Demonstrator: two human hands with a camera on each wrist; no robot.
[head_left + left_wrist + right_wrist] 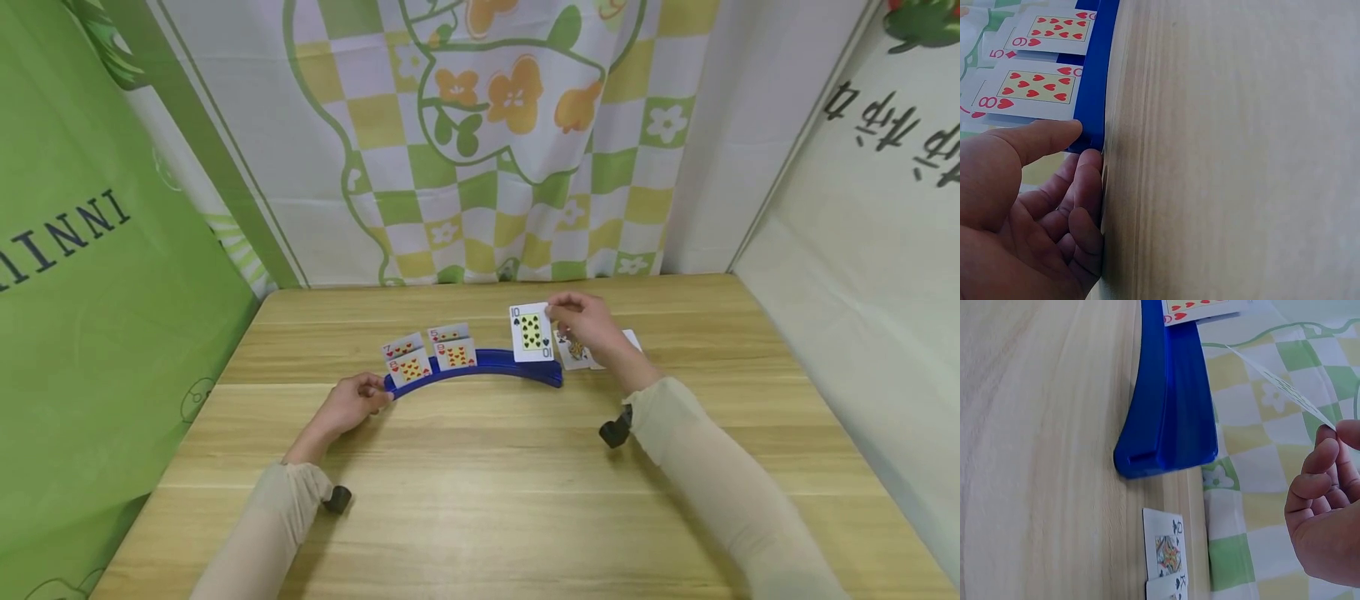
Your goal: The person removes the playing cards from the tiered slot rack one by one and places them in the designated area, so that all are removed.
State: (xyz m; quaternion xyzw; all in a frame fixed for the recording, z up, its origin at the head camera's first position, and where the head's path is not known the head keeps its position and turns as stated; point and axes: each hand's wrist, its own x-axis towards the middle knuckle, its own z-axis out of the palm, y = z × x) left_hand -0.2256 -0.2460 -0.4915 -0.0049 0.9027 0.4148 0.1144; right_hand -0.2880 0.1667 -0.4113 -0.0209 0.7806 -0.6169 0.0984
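Observation:
My right hand [590, 322] pinches the ten of spades [532, 333] by its upper right corner, face toward me. In the right wrist view this card [1285, 387] appears nearly edge-on, apart from the blue curved card holder [1147, 394]. With thumb and fingers, my left hand [348, 407] grips the left end of the holder [495, 360]. Toward that end, the eight of hearts [1035, 87] and nine of hearts [1057, 28] stand in front. Behind them, partly hidden, are a seven of hearts [402, 347] and a five of diamonds [447, 333].
Right of the holder, a queen card [1168, 547] and a king card [1166, 589] lie overlapping on the wooden table [480, 483]. My right forearm partly covers them in the head view. A patterned curtain [517, 208] hangs behind the table's back edge.

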